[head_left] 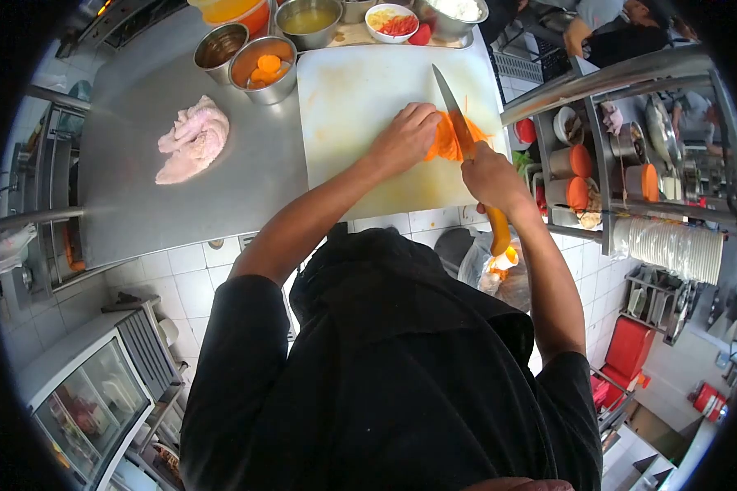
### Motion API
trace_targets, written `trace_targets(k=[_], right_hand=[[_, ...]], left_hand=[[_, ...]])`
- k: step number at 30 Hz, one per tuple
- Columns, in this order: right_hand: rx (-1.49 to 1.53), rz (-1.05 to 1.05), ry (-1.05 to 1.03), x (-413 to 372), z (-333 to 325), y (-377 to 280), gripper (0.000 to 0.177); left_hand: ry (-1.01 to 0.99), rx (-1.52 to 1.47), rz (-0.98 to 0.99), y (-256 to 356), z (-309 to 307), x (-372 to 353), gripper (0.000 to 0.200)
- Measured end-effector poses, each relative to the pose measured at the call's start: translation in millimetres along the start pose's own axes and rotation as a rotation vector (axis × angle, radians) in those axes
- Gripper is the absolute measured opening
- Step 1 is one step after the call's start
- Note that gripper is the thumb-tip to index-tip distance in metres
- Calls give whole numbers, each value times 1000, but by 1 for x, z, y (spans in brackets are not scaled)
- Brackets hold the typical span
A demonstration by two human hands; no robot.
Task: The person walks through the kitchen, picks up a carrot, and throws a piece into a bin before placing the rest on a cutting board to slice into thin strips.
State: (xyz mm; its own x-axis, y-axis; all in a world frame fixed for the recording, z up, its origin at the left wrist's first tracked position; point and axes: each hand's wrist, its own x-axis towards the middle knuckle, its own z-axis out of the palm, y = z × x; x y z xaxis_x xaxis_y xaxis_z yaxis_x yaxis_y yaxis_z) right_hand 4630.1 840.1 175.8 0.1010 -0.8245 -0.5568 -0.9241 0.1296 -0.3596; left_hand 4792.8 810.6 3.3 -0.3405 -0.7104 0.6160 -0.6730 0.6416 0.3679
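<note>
On the white cutting board (356,94), thin orange slices and strips that look like carrot (445,146) lie in a small spread pile. My left hand (405,141) has its fingers curled, with the tips pressing on the left side of that pile. In my right hand (495,176) is a kitchen knife (453,105) with a yellow handle, gripped near the blade's base. The blade points away from me and crosses the carrot, right of my left fingertips. Whether its edge touches the board is hard to see.
A metal bowl of carrot slices (262,69) and a dark-looking metal bowl (220,51) stand beyond the board's left corner. A crumpled pale cloth (195,141) lies on the steel table (258,176). Shelves with containers (571,161) rise on the right. A bin bag (473,266) hangs below.
</note>
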Motion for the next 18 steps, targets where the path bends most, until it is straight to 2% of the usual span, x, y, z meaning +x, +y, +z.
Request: trace_targets(k=[1,4,6,7,10,13,16,18], right_hand=[[0,7,1,3,2,2,29],[-129,-155,124,26,28,35,31],[-236,-334,414,56,73,69,23],[-192,-325,438,63,84,73,22],[11,-197,215,48,58,54,22],[-9,-109,119,38,34,34,24],[-15,-79,15,15,0,7,32],[-14,-90,-2,14,-2,2,28]], left_hand=[[-22,5,7,-1,0,1,18],[-16,-1,27,-3,1,0,20],[42,-103,-55,1,-5,7,22],[64,-163,-100,7,-7,5,23],[94,100,101,-2,-3,0,27],[108,-146,-70,3,-2,2,26],[110,-172,-85,4,-3,4,25],[105,-198,-100,6,-3,3,23]])
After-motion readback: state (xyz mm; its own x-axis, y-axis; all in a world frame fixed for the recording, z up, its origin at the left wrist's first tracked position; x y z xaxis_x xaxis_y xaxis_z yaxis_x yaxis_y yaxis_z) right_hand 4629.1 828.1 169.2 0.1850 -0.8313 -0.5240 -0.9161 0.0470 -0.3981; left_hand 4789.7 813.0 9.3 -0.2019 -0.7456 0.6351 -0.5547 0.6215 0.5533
